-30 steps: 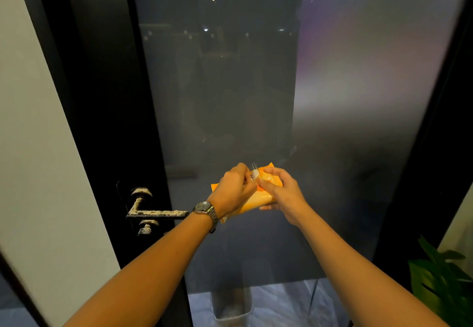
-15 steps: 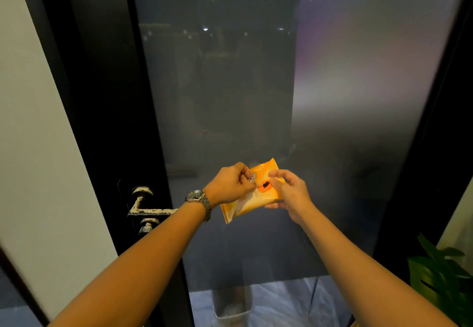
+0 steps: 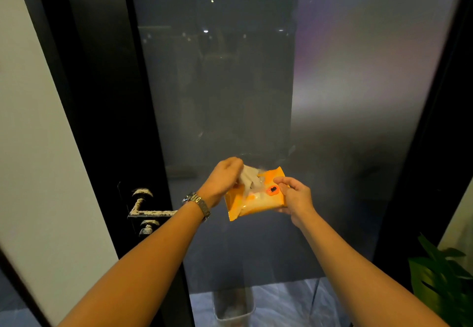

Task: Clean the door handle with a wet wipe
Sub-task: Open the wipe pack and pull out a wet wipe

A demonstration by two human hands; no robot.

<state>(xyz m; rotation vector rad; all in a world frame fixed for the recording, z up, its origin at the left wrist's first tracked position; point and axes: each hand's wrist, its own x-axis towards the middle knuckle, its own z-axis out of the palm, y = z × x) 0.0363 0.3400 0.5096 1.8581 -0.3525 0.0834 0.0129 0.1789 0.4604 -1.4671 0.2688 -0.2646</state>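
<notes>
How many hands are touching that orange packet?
2. The left hand pinches a white wipe sticking out of the orange packet at its top; the right hand grips the packet's right edge.

We see a dim scene, ceiling lights reflected in the glass door (image 3: 217,83), edges bowed and softly blurred.

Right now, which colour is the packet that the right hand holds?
Orange-yellow, with a pale middle panel: the wet wipe packet, seen in the head view.
</notes>
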